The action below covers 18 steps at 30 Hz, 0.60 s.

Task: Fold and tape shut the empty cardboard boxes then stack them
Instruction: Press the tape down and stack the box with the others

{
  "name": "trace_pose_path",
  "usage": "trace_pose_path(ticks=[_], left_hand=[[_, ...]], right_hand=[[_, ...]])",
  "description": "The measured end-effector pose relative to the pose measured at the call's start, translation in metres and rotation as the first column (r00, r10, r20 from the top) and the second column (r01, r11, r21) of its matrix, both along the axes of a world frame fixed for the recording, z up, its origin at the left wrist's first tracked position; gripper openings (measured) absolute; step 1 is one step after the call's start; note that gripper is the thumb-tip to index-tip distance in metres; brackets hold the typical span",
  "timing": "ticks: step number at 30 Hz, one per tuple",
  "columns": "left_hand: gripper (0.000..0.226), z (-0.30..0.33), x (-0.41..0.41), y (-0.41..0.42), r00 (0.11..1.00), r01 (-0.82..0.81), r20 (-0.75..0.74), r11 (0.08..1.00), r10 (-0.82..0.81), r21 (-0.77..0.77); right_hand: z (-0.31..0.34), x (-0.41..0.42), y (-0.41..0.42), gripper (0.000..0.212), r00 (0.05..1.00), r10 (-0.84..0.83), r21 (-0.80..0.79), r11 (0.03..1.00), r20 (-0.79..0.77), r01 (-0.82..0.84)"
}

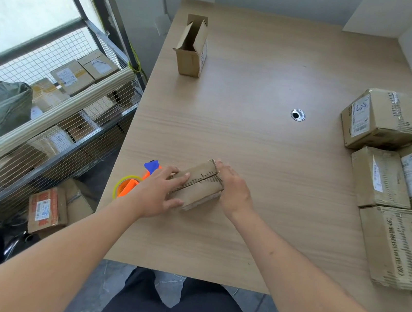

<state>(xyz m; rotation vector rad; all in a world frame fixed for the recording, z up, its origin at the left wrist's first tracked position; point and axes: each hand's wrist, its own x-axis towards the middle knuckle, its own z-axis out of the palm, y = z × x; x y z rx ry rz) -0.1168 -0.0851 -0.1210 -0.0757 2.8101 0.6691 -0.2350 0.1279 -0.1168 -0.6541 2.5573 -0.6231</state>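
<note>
Taking the small cardboard box (198,184) near the table's (252,140) front edge as the landmark: well to its left, off the table, a wire-mesh shelf (52,104) holds labelled parcels. Just left of the box lies an orange and blue tape dispenser (133,182) with its yellow roll, partly hidden by the left hand (156,194). That hand lies on the box's left end, fingers spread and nearly straight across the closed top flaps (the seam between them runs lengthwise). The right hand (230,187) presses against the box's right end, fingers held together and straight. Far beyond the box, toward the table's back left, stands an open box (192,47) with its flaps up. Well to the right of the landmark, sealed boxes (386,174) sit grouped along the table's right edge.
</note>
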Motion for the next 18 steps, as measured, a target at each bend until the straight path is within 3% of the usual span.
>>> trace_pose_path(ticks=[4,9,11,18], left_hand=[[0.096,0.001,0.004,-0.008,0.995,0.064,0.077,0.994,-0.071,0.083],[0.09,-0.004,0.001,-0.007,0.995,0.075,0.061,0.997,-0.075,0.01],[0.09,-0.004,0.003,-0.004,0.997,0.052,0.05,0.999,-0.051,-0.007],[0.089,-0.002,-0.008,0.017,0.997,-0.033,-0.073,0.994,0.026,-0.108]], right_hand=[[-0.003,0.009,-0.004,0.061,0.982,-0.157,-0.073,0.986,-0.101,0.15],[-0.011,0.004,-0.006,0.063,0.988,-0.146,-0.088,0.986,-0.054,0.141],[-0.013,0.003,-0.005,0.065,0.996,-0.085,-0.137,0.987,-0.023,0.081],[-0.025,0.029,0.01,0.057,0.97,0.201,-0.252,0.94,-0.135,-0.23]])
